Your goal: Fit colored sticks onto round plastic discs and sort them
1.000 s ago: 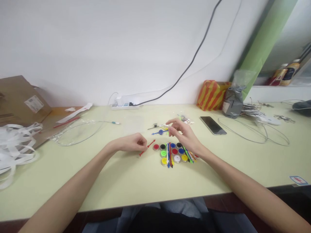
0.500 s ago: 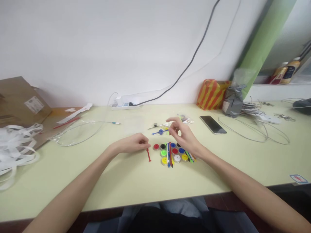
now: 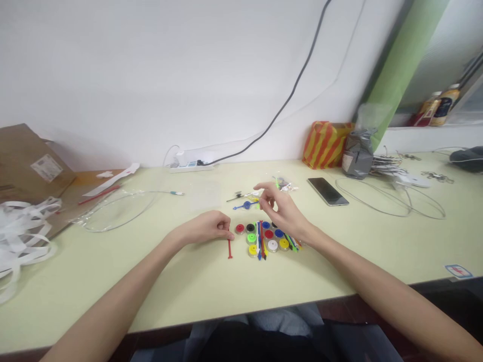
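My left hand (image 3: 209, 227) is closed in a pinch on a thin red plastic arrow (image 3: 230, 247), which hangs down from the fingertips at the left of the coloured discs. My right hand (image 3: 281, 208) hovers over the upper right of the discs, thumb and index finger curved and apart, with nothing visible between them. Beside its fingertips lies a blue arrow spinner (image 3: 247, 205). Several round discs on clear bases, among them a red disc (image 3: 240, 229) and a green disc (image 3: 252, 237), form rows. A bundle of coloured arrows (image 3: 261, 241) lies across them; a second bundle (image 3: 293, 243) is partly covered by my right hand.
Behind my right hand lie small parts in clear plastic (image 3: 285, 184). A phone (image 3: 327, 191), a striped bag (image 3: 325, 145) and a grey cable (image 3: 409, 198) are to the right. White strips (image 3: 28, 236), a cardboard box (image 3: 33, 156) and a power strip (image 3: 191, 168) sit left and back.
My left hand has shifted slightly, and the red arrow in it now stands more upright. My right hand keeps nearly the same pose. The whole view has moved a little.
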`<state>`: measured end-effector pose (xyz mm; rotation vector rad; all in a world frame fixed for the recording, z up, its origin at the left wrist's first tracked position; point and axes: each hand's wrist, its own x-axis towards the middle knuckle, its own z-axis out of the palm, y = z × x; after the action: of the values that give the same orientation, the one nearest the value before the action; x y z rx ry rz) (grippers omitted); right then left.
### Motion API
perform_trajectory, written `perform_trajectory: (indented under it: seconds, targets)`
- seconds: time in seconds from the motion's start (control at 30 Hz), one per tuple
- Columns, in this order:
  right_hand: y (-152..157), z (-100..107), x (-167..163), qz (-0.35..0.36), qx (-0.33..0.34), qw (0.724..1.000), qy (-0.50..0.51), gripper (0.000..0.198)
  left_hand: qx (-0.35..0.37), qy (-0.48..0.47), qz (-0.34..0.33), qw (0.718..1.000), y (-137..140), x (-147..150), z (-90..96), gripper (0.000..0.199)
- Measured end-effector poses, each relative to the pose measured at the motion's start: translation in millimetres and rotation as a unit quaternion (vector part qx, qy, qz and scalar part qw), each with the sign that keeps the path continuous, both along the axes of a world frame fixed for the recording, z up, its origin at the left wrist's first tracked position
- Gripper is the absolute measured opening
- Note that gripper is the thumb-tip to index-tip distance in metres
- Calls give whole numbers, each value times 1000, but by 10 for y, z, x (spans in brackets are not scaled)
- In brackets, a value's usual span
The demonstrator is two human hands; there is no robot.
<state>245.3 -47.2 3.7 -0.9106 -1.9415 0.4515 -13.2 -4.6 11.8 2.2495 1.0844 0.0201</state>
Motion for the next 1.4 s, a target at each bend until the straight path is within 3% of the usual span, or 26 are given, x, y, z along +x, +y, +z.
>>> perform_trajectory:
  seconds: [0.97, 1.2, 1.3, 1.4]
  targets:
    - [-18, 22, 28, -10, -10, 999, -50, 34, 63, 49, 21, 997, -120, 99, 14, 56]
    - [64, 25, 63, -25, 47, 994, -95, 24, 57, 5, -6, 998, -46, 41, 24, 53]
    - [137, -14, 105, -24, 49, 991, -124, 24, 98, -31, 18, 995, -27, 42, -35, 47]
    - [198, -64, 143, -30, 44, 987, -149, 26, 187, -89, 84, 975, -14, 95, -131, 38]
